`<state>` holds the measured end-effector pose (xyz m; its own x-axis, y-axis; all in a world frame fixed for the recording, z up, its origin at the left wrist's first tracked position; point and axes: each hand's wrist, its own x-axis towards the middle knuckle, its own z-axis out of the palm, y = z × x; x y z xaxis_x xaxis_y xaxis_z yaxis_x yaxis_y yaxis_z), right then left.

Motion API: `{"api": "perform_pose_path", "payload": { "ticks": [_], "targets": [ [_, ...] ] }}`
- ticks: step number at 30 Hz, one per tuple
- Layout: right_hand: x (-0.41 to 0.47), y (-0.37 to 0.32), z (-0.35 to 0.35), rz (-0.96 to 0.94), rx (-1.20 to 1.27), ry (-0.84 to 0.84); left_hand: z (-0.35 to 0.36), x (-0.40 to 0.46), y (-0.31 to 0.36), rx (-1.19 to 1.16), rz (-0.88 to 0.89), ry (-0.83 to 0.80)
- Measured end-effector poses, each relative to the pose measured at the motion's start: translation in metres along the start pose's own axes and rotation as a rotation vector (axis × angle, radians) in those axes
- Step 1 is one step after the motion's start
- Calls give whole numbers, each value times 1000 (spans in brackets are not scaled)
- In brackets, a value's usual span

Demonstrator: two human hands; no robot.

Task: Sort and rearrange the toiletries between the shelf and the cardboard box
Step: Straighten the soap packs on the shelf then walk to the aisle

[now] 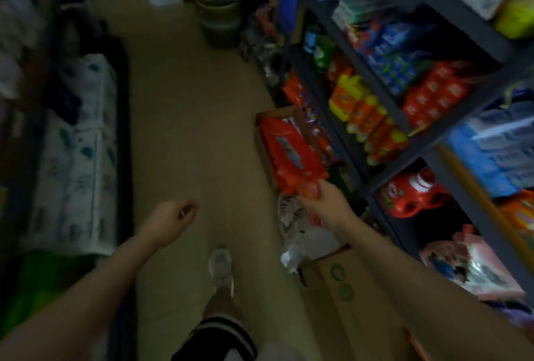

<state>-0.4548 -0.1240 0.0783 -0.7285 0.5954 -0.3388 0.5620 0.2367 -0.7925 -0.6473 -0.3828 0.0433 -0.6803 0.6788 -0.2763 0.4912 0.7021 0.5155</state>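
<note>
Right hand (323,204) grips one red pack (291,155) over the box (261,129); left hand (173,216) hangs loosely curled, holding nothing, well apart.

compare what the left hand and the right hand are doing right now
The right hand grips a red packet; the left hand holds nothing, fingers loosely curled. The right hand reaches toward the cardboard box beside the shelf; the left hand hangs over bare floor, away from the goods. Both arms are bare and stretched forward.
</note>
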Motion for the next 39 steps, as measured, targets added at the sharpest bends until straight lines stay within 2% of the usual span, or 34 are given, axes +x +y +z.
{"api": "perform_pose_path", "payload": {
  "ticks": [3,7,12,17,20,25,28,30,35,39],
  "targets": [
    [66,-60,28,-114,-78,-35,-33,43,-44,-37,-88,49],
    [152,-115,56,-126,-175,-48,-85,106,-75,-42,-129,56],
    [258,-145,56,-85,-273,-80,-151,201,-62,13,14,119],
    [380,-161,30,-35,-296,-32,-208,326,-28,112,238,254],
    [463,-175,9,15,-345,-24,-238,409,-14,144,281,298],
    [590,-240,-24,31,-276,-36,-286,531,-10,73,104,235],
    [665,-285,-29,2,-170,-57,-308,600,-31,81,0,181],
    [710,-316,-25,-52,-183,-74,-323,645,-49,109,-50,153],
    [835,-381,-8,-166,-277,-82,-365,769,-88,161,-103,113],
    [938,-421,0,-149,-363,-70,-410,873,-105,152,-63,108]
  ]
}}
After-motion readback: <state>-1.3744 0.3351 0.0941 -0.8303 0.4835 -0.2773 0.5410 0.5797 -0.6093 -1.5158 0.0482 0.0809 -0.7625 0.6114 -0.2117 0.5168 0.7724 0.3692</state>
